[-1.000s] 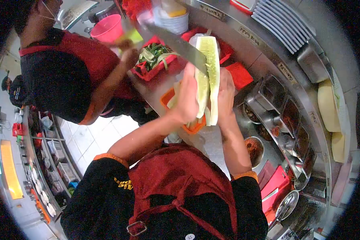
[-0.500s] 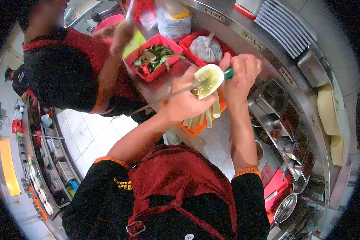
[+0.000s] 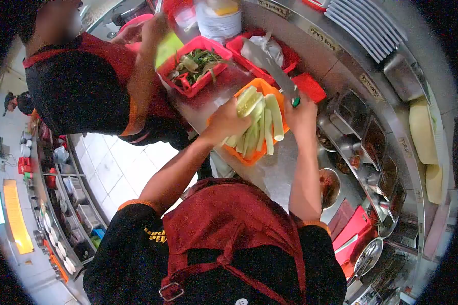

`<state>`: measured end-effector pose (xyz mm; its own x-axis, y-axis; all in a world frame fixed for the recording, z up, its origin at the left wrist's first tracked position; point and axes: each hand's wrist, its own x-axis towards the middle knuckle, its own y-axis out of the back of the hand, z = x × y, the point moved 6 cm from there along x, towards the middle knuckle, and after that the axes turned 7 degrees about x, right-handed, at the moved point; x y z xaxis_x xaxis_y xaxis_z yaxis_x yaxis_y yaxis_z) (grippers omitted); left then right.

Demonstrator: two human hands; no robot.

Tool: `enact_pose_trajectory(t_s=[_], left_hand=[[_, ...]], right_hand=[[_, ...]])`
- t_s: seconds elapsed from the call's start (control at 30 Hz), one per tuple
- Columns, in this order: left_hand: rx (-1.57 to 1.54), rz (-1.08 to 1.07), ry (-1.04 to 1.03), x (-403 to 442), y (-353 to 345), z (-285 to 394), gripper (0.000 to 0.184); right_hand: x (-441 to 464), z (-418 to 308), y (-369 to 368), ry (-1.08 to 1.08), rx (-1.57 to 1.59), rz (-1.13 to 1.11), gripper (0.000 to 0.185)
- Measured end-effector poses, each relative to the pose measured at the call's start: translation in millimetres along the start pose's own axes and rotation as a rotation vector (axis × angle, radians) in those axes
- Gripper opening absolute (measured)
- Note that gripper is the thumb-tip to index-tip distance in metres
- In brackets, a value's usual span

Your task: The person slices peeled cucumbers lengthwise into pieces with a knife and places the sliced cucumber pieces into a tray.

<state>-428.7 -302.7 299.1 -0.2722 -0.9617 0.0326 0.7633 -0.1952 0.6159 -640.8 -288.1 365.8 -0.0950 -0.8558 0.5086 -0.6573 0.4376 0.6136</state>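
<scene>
Fingers of the left hand curled around a cut cucumber piece, seeds showing, above an orange basket of pale cucumber strips; right hand closed on a green-handled knife, blade slanting over a red basket; beneath all, a steel worktop; beside the red basket, a pink basket of greens; nearby, a co-worker.

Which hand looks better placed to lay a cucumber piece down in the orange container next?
Probably the left hand: it holds a cucumber piece at the orange container, while the right hand grips the knife.
</scene>
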Motion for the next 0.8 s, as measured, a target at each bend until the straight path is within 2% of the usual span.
enact_pose_trajectory(t_s=[0.1,0.17,0.2,0.23,0.3,0.43,0.53,0.6,0.73,0.8], left_hand=[[0.067,0.009,0.036,9.6,-16.6,-22.1,0.067],[0.095,-0.007,0.05,16.6,-28.6,-36.8,0.072],[0.124,-0.014,0.064,19.2,-33.3,-43.0,0.078],[0.126,-0.022,0.06,20.2,-34.2,-39.5,0.078],[0.112,-0.016,0.099,22.7,-34.2,-34.7,0.082],[0.234,-0.083,0.178,26.9,-30.7,-10.1,0.081],[0.27,-0.052,0.145,34.3,-42.9,-18.8,0.078],[0.337,0.088,-0.023,35.2,-40.9,-8.7,0.081],[0.576,0.038,-0.066,41.5,-51.0,-18.2,0.083],[0.683,-0.001,-0.034,39.0,-50.4,-16.3,0.085]], right_hand=[[-37.5,31.8,-13.7,-0.063,0.028,0.038,0.035],[-59.5,41.6,-20.3,-0.466,0.123,-0.202,0.038],[-70.3,48.7,-25.3,-0.315,0.1,-0.085,0.038],[-75.6,48.3,-23.9,-0.322,0.099,-0.08,0.038],[-89.1,52.0,-32.7,-0.5,0.208,-0.198,0.036],[-96.4,42.1,-29.9,-0.402,0.261,-0.145,0.033],[-106.1,57.5,-43.7,-0.422,0.174,-0.146,0.033],[-110.3,56.7,-48.1,-0.44,0.173,-0.151,0.034],[-121.4,53.7,-58.5,-0.568,0.066,-0.249,0.038],[-128.0,52.2,-61.7,-0.496,0.044,-0.236,0.04]])
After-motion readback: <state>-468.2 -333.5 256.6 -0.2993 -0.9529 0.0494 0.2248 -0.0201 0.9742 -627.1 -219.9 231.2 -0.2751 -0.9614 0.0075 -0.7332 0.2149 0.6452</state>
